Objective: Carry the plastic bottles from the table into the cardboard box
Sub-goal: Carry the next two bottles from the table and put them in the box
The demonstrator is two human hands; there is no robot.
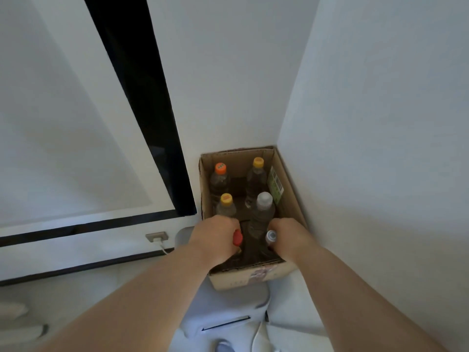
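Bottles are being lowered into the cardboard box (286, 179), which stands in the corner of two walls. The left hand (215, 237) is wrapped around the neck of a bottle with a red cap (237, 237), and the right hand (291, 237) clasps a bottle with a silver cap (271, 236), both at the near end of the box. Four bottles already stand farther in. Next, I think, both hands must let go and lift straight up. A green label (275, 184) is on the right inner wall; its writing is too blurred to read.
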